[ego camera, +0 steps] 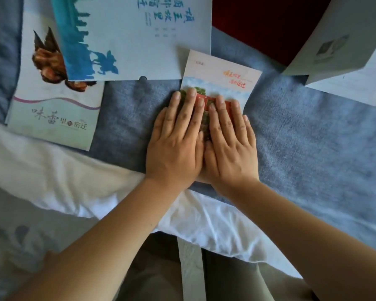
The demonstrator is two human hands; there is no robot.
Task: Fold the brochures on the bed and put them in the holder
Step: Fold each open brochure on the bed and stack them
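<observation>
Head view cuts off a good deal. Both hands lie flat, palms down, side by side, thumbs tucked together, and they cover the near half of the brochure (220,83), so its lower edge and any crease are hidden. Neither hand grips anything: the left hand (176,142) and right hand (228,144) have fingers stretched out straight and press down on the paper.

What shows of the brochure beyond the fingertips is a pale top with small red lettering, too blurred to read, above a sky-blue band, green treetops and a strip of red. It lies on the blue blanket (302,131), tilted slightly to the right.

Far left of the hands sits a food booklet (52,118), with a dark-brown dish pictured and grey characters, its upper part covered by a large blue sheet (139,40). That sheet runs off the top edge, its writing upside down, and its corner overlaps the brochure's far left corner. Far right of the hands, white papers (339,51) are cut by the frame; I cannot tell what they are. Nearer than the wrists, white bedding (52,174) bunches under the forearms.
</observation>
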